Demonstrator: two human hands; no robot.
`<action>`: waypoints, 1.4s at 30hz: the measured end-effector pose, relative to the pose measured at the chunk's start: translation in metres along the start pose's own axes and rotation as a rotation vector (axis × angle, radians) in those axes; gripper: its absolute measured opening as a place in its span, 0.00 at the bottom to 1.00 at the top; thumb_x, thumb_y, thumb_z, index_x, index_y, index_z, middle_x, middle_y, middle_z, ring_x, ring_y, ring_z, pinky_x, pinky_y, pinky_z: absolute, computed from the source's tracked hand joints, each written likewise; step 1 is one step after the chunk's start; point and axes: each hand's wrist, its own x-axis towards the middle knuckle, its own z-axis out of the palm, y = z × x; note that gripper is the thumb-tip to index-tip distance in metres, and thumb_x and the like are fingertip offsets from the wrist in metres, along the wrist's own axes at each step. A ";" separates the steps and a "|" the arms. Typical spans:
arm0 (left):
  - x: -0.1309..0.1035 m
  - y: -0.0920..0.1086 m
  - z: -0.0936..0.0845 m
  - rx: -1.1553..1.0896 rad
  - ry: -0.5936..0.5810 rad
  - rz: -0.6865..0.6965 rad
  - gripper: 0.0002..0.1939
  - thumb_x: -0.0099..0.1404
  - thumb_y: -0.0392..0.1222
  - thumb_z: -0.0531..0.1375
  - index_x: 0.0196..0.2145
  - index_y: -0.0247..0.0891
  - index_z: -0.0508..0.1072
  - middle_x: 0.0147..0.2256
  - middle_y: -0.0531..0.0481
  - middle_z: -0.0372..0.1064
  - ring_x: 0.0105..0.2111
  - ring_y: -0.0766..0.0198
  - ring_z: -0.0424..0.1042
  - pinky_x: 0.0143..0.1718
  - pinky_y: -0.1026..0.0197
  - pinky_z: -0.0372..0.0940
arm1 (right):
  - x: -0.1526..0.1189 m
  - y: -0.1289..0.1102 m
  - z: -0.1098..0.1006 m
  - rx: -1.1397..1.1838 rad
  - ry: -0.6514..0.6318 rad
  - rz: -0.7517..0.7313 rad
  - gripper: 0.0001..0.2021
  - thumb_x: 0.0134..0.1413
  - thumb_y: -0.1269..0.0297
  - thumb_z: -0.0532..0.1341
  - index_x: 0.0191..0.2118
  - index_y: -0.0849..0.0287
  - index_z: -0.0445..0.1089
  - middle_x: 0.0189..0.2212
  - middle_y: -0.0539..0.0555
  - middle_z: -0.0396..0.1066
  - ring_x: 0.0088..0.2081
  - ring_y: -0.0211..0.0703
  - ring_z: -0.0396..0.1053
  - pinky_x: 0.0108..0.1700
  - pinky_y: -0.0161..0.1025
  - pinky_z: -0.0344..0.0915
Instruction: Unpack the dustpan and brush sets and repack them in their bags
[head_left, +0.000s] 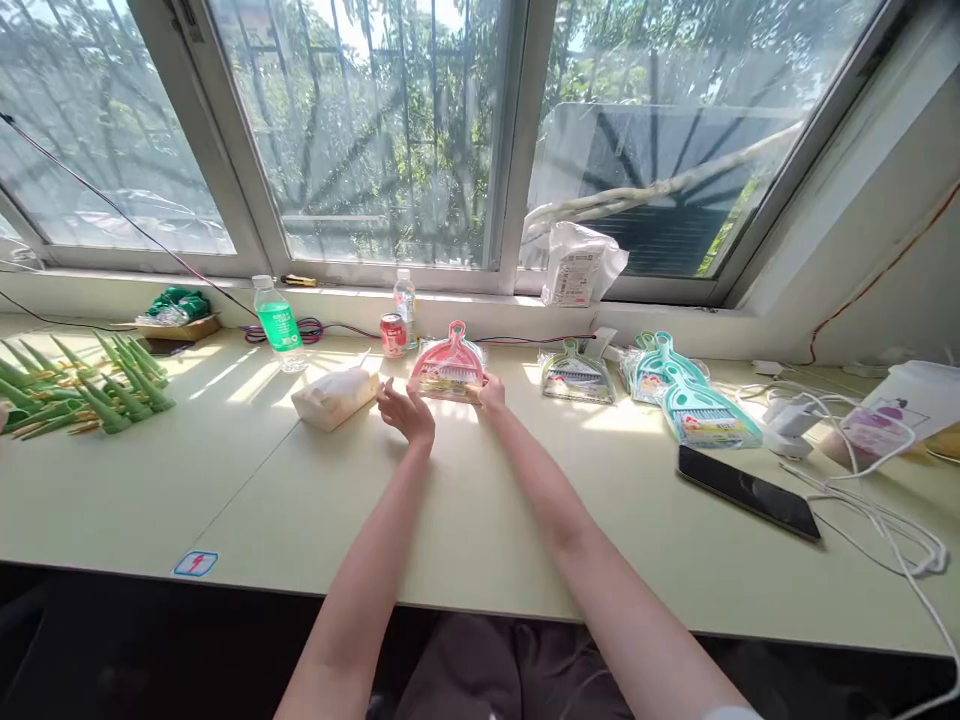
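Note:
A pink dustpan-and-brush set in clear wrapping lies near the back of the pale table, in the middle. My right hand is closed on its right edge. At its lower left is my left hand, its fingers apart and curved, holding nothing. Just left of that hand lies a soft tissue pack. Farther right are an olive-green wrapped set and several teal wrapped sets, some overlapping.
A red can, a small bottle and a green-labelled bottle stand along the back. Green pointed items cover the left. A black phone, white cables and a plastic tub lie right.

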 end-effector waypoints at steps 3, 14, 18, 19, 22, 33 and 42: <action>0.000 -0.004 0.012 0.064 -0.131 0.006 0.17 0.70 0.41 0.50 0.55 0.40 0.63 0.60 0.38 0.56 0.63 0.50 0.55 0.63 0.43 0.51 | 0.018 0.000 0.020 -0.114 0.131 0.081 0.13 0.47 0.66 0.66 0.41 0.62 0.71 0.40 0.59 0.75 0.43 0.48 0.72 0.48 0.42 0.67; -0.007 -0.008 0.024 0.132 -0.377 0.073 0.15 0.65 0.38 0.54 0.50 0.39 0.67 0.56 0.36 0.59 0.60 0.42 0.55 0.59 0.40 0.54 | 0.047 0.011 0.043 -0.145 0.344 0.121 0.22 0.60 0.62 0.56 0.58 0.55 0.54 0.61 0.68 0.51 0.66 0.61 0.44 0.59 0.64 0.54; -0.007 -0.008 0.026 0.150 -0.478 0.135 0.16 0.63 0.36 0.55 0.49 0.40 0.68 0.55 0.37 0.59 0.58 0.43 0.57 0.56 0.42 0.58 | 0.048 0.013 0.039 -0.217 0.295 0.030 0.25 0.63 0.55 0.53 0.61 0.55 0.48 0.62 0.67 0.49 0.67 0.60 0.41 0.60 0.61 0.54; -0.007 -0.008 0.026 0.155 -0.503 0.141 0.16 0.63 0.36 0.55 0.49 0.40 0.68 0.55 0.37 0.59 0.58 0.43 0.57 0.56 0.42 0.59 | 0.047 0.013 0.038 -0.238 0.282 0.023 0.25 0.64 0.54 0.53 0.61 0.56 0.48 0.62 0.67 0.48 0.67 0.60 0.42 0.61 0.61 0.53; -0.006 -0.006 0.026 0.175 -0.550 0.138 0.15 0.64 0.37 0.54 0.49 0.39 0.69 0.55 0.36 0.58 0.59 0.43 0.56 0.57 0.42 0.58 | 0.042 0.012 0.034 -0.218 0.245 0.007 0.28 0.63 0.49 0.53 0.61 0.58 0.47 0.63 0.68 0.47 0.66 0.61 0.42 0.61 0.60 0.53; -0.006 0.001 0.022 0.223 -0.580 0.193 0.15 0.64 0.39 0.53 0.48 0.40 0.70 0.55 0.37 0.58 0.59 0.42 0.55 0.59 0.40 0.57 | -0.018 0.032 -0.151 -0.432 0.393 -0.201 0.19 0.66 0.57 0.50 0.59 0.55 0.54 0.60 0.62 0.56 0.62 0.54 0.50 0.60 0.52 0.54; -0.002 -0.006 0.027 0.322 -0.579 0.201 0.12 0.64 0.37 0.51 0.37 0.39 0.74 0.45 0.38 0.69 0.54 0.43 0.62 0.57 0.39 0.56 | -0.051 0.108 -0.345 -1.139 0.225 0.186 0.24 0.54 0.61 0.64 0.54 0.66 0.63 0.47 0.70 0.68 0.50 0.59 0.67 0.49 0.51 0.63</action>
